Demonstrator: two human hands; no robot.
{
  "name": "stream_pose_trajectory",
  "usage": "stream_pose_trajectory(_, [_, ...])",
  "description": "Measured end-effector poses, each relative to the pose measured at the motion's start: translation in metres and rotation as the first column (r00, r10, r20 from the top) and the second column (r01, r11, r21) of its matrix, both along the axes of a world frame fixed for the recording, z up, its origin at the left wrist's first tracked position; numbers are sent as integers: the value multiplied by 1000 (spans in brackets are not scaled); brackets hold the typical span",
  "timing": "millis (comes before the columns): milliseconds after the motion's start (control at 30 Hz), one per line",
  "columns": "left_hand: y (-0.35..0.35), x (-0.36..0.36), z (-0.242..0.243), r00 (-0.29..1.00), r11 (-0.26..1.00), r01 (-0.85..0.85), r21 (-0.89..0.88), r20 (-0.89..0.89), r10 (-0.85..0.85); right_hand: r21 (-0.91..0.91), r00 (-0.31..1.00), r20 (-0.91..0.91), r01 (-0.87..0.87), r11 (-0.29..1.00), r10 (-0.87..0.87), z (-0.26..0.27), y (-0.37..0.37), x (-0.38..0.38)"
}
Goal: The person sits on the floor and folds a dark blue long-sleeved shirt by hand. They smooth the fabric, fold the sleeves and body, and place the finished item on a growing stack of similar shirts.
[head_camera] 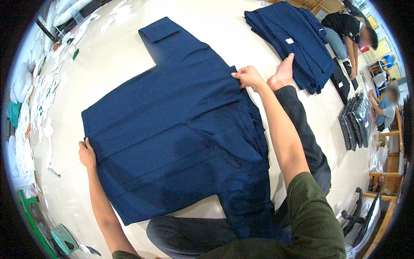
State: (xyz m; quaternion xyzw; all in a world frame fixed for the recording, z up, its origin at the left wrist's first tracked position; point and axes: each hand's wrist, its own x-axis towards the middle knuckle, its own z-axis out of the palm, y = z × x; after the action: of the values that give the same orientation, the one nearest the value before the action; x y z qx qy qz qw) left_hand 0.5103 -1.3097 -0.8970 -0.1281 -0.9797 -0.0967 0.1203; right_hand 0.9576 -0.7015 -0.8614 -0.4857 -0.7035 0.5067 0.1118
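A navy blue long-sleeved garment [161, 123] lies spread before me on the pale floor, its hem toward the left. My left hand [87, 153] grips the hem edge. At the shoulder or collar end, my right hand [249, 77] pinches the cloth between thumb and fingers. One sleeve stretches away at the top with its cuff end folded over; the other comes down toward my lap. Creases run across the middle of the body, and the cloth bunches near the collar end.
Beyond my bare foot [283, 76] sits a stack of navy garments [291, 42]. Dark garments in plastic bags [354, 123] stand in a row at right. Two people, one bending [347, 30] and one seated [385, 106], are farther off. White scraps [42, 97] litter the floor at left.
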Motion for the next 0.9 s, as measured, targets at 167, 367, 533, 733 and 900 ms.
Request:
stream_pose_trajectory(167, [21, 23, 16, 989, 1000, -10, 10, -148, 11, 227, 993, 102, -80, 971, 57, -1, -10, 7])
stream_pose_trajectory(367, [141, 175, 66, 834, 781, 551, 293, -196, -515, 105, 981, 174, -105, 989, 86, 26, -52, 64])
stream_pose_trajectory(533, [227, 356, 73, 408, 426, 849, 313, 124, -905, 245, 936, 268, -297, 923, 230, 14, -108, 102])
stream_pose_trajectory(733, [252, 412, 72, 532, 622, 682, 386, 323, -783, 360, 996, 20, -93, 928, 92, 1, -124, 105])
stream_pose_trajectory(900, [217, 430, 127, 424, 531, 520, 669, 337, -840, 309, 989, -149, 30, 951, 17, 11, -143, 130])
